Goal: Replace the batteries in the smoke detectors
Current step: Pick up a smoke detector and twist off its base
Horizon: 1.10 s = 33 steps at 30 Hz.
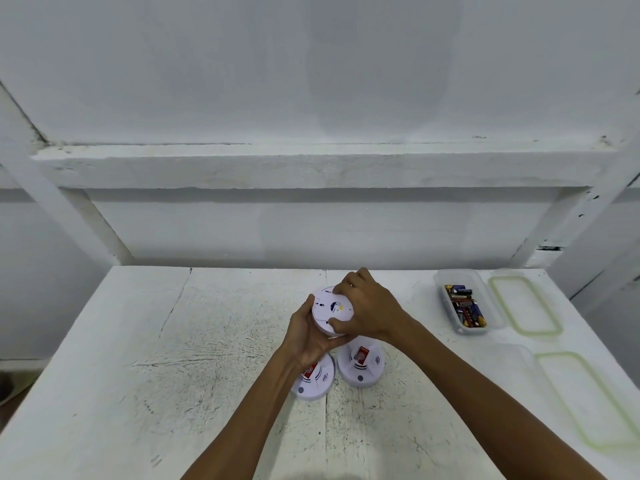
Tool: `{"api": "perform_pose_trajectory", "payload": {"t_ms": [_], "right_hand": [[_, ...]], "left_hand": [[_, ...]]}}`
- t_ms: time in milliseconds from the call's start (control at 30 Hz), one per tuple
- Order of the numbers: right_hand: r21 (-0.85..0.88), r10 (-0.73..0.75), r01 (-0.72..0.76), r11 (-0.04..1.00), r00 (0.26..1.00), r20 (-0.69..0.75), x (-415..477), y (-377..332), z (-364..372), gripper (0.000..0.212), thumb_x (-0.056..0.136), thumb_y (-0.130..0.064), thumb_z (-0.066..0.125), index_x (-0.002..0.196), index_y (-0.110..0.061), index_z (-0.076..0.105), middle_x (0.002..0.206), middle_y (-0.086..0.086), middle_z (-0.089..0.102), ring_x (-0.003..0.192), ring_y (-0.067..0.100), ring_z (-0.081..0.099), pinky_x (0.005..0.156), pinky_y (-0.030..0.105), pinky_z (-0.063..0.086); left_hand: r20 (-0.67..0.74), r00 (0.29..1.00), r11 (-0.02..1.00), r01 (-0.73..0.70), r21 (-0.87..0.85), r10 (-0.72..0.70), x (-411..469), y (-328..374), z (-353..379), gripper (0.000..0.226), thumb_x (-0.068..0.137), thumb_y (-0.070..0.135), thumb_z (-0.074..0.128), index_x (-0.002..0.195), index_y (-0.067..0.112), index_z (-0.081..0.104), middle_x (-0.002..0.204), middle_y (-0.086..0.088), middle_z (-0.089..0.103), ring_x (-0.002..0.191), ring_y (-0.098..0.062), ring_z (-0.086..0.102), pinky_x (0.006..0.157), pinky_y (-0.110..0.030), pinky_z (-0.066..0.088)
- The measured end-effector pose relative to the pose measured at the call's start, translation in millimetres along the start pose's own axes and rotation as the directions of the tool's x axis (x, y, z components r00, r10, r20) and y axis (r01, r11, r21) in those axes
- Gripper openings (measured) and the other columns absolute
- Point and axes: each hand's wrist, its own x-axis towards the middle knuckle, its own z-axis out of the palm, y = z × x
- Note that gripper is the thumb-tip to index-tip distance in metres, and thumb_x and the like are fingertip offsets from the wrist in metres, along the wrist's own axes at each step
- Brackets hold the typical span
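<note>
A round white smoke detector (330, 308) is held up above the table, its back side with small markings facing me. My left hand (308, 336) grips it from the left and below. My right hand (369, 306) grips it from the right, fingers curled over its top rim and thumb on its back. Two more white smoke detectors lie face up on the table below: one (315, 381) partly under my left wrist, the other (362, 365) to its right, each with a red label. A clear plastic box (465, 303) at the right holds several batteries.
The white scratched table (173, 358) runs wide to the left. Two clear lids with green seals lie at the right: one (526, 306) beside the battery box, the other (588, 400) nearer me beside a second clear box (512, 362). A white wall ledge stands behind.
</note>
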Motion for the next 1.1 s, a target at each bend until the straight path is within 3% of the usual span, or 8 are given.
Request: {"api": "perform_pose_trajectory", "payload": {"t_ms": [233,367,500,567,700,867,967,1100], "right_hand": [[0.116,0.047,-0.049,0.992,0.999,0.022,-33.9,-6.4,2.8,0.067,0.068,-0.058,0.061,0.12,-0.016,0.059,0.115,-0.002,0.052,0.103,0.018,0.049,0.076,0.035,0.052],[0.228,0.108,-0.105,0.968,0.994,0.0,-62.1,-6.6,5.8,0.064,0.072,-0.055,0.07,0.125,-0.022,0.056,0.124,-0.007,0.046,0.108,0.012,0.049,0.076,0.032,0.054],[0.246,0.107,-0.105,0.964,0.994,0.004,-85.4,-4.3,3.2,0.07,0.072,-0.061,0.069,0.13,-0.026,0.051,0.134,-0.012,0.038,0.112,0.007,0.046,0.074,0.025,0.054],[0.254,0.098,-0.096,0.962,0.995,0.004,-95.1,-1.5,0.7,0.07,0.074,-0.059,0.071,0.132,-0.024,0.052,0.138,-0.011,0.035,0.118,0.003,0.038,0.076,0.021,0.05],[0.167,0.023,-0.015,0.986,0.999,-0.045,-102.4,-1.1,-4.2,0.064,0.07,-0.054,0.075,0.117,-0.014,0.059,0.131,-0.004,0.045,0.121,0.008,0.036,0.067,0.021,0.046],[0.075,-0.011,0.019,0.997,0.994,-0.11,-106.8,-1.8,-7.1,0.061,0.063,-0.057,0.072,0.099,-0.011,0.06,0.119,-0.001,0.055,0.109,0.017,0.05,0.058,0.026,0.046],[0.079,0.023,-0.014,0.997,0.992,-0.121,-113.6,-3.0,-4.6,0.06,0.064,-0.058,0.07,0.1,-0.012,0.059,0.112,-0.003,0.055,0.102,0.015,0.052,0.054,0.019,0.038],[0.146,0.059,-0.042,0.988,0.992,-0.115,-123.0,-4.5,0.1,0.061,0.066,-0.06,0.066,0.103,-0.013,0.056,0.105,-0.004,0.053,0.093,0.012,0.051,0.054,0.024,0.046]], "left_hand": [[0.042,0.999,0.995,0.031,-0.091,-0.027,-14.7,-27.3,-3.8,0.054,0.106,0.043,0.04,0.146,0.007,0.052,0.145,-0.025,0.055,0.134,-0.046,0.05,0.101,-0.063,0.045],[0.069,0.996,0.982,0.074,-0.173,-0.063,-26.9,-47.5,0.1,0.054,0.107,0.042,0.041,0.144,0.005,0.056,0.147,-0.026,0.052,0.136,-0.045,0.049,0.116,-0.062,0.034],[0.103,0.992,0.972,0.1,-0.213,-0.079,-36.8,-61.9,9.4,0.052,0.106,0.041,0.04,0.136,0.006,0.063,0.142,-0.026,0.057,0.123,-0.045,0.058,0.081,-0.055,0.06],[0.09,0.993,0.979,0.097,-0.18,-0.082,-38.0,-68.5,9.5,0.054,0.107,0.043,0.04,0.141,0.006,0.06,0.144,-0.027,0.055,0.125,-0.046,0.055,0.082,-0.056,0.059],[0.033,0.996,0.996,0.088,-0.021,-0.087,-37.2,-79.2,6.9,0.059,0.1,0.047,0.045,0.144,0.009,0.053,0.142,-0.026,0.057,0.128,-0.044,0.055,0.104,-0.063,0.045],[0.017,0.995,0.994,0.099,0.036,-0.1,-40.5,-84.7,13.7,0.059,0.095,0.049,0.047,0.139,0.011,0.059,0.139,-0.024,0.061,0.124,-0.04,0.058,0.114,-0.062,0.028],[0.018,0.994,0.994,0.107,0.028,-0.107,-40.5,-89.7,13.1,0.057,0.098,0.049,0.045,0.14,0.013,0.058,0.14,-0.022,0.06,0.123,-0.039,0.059,0.108,-0.059,0.037],[0.026,0.994,0.994,0.108,0.003,-0.108,-41.8,-97.5,8.6,0.051,0.104,0.048,0.039,0.138,0.016,0.061,0.137,-0.02,0.063,0.117,-0.037,0.063,0.092,-0.055,0.053]]}}
